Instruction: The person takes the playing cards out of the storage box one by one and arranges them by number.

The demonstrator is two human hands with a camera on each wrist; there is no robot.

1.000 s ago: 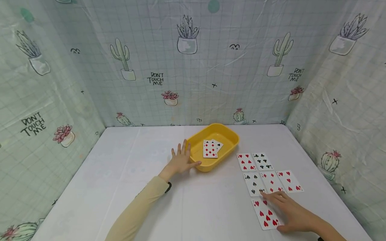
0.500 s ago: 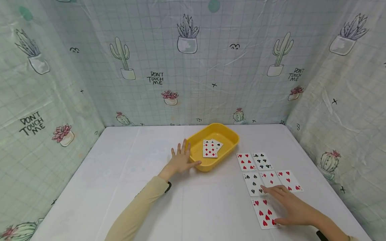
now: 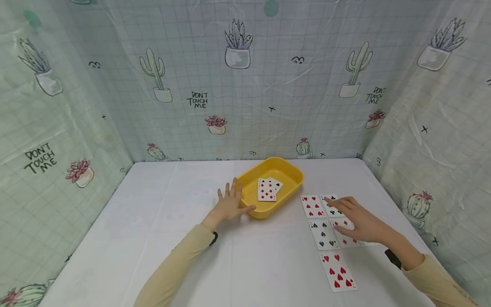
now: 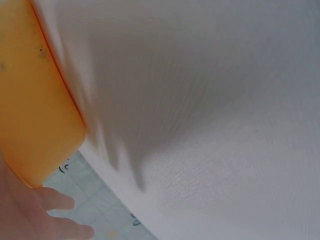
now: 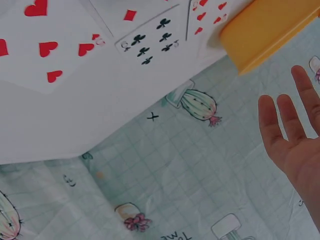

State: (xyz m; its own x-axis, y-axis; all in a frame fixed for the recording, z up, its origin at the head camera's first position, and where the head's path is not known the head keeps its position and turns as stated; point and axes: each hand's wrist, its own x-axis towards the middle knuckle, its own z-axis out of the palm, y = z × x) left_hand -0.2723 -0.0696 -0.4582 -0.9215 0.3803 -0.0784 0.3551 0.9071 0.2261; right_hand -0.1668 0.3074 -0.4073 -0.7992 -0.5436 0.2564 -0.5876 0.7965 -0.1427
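Observation:
My left hand (image 3: 226,208) rests with spread fingers against the left side of a yellow plastic tray (image 3: 294,169); the left wrist view shows the tray's outer wall (image 4: 42,105) beside the fingers. A diamonds card (image 3: 267,190) overlaps a spades card (image 3: 279,186) inside it. Over the face-up cards on the right, my right hand (image 3: 362,221) hovers with fingers extended and nothing held. Its fingertips partly cover a clubs card (image 3: 336,211), and its thumb is above a diamonds card (image 3: 347,241). One hearts card (image 5: 48,49) is hidden by this hand in the head view.
Left of the clubs card lies a hearts card (image 3: 313,206), with a spades card (image 3: 324,234) below it. Another hearts card (image 3: 338,273) lies nearest the front. A cactus-print cloth (image 3: 268,106) stands around the white table (image 3: 184,187).
My right hand has lifted away from the front hearts card and moved forward over the clubs card. The cards, the tray and my left hand have stayed put.

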